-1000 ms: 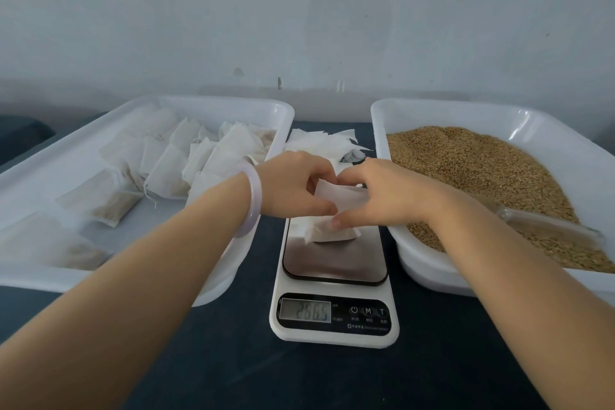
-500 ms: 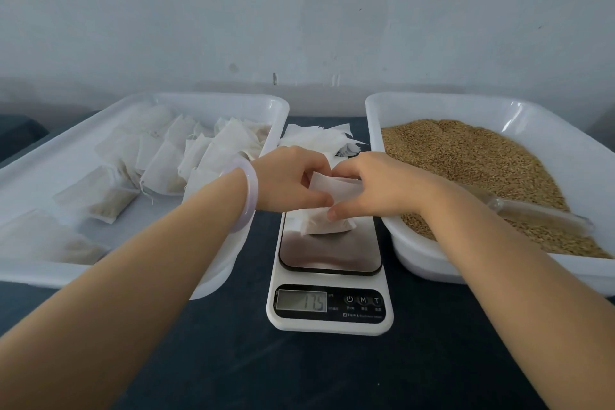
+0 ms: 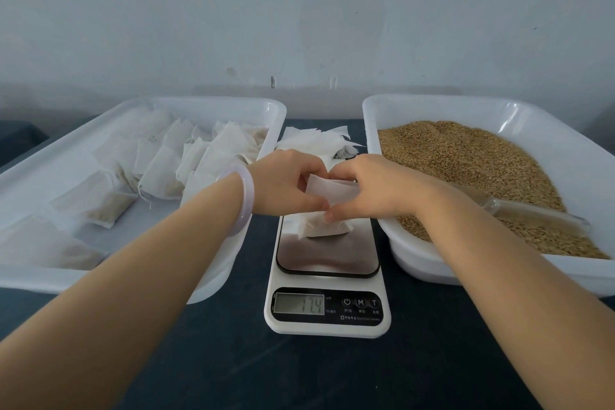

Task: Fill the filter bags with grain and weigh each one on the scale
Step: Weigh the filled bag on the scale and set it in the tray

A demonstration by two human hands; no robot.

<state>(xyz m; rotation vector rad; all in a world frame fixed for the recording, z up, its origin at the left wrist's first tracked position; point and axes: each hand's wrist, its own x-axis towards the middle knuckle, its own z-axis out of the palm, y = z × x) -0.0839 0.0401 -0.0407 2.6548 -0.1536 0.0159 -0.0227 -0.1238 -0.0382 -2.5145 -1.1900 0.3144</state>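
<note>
Left grip (image 3: 286, 183), just beside the tray (image 3: 199, 102) of filled bags (image 3: 159, 173), pinches the filter bag (image 3: 329, 193) top. The right grip (image 3: 376, 188) pinches it too, and the bag's base rests on the scale (image 3: 327, 253), which reads 17.4. Grain tray (image 3: 565, 156) and scoop (image 3: 532, 215) crowd the right.

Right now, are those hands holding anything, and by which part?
Both the left hand and right hand pinch the top of one filter bag, whose filled bottom rests on the scale.
</note>
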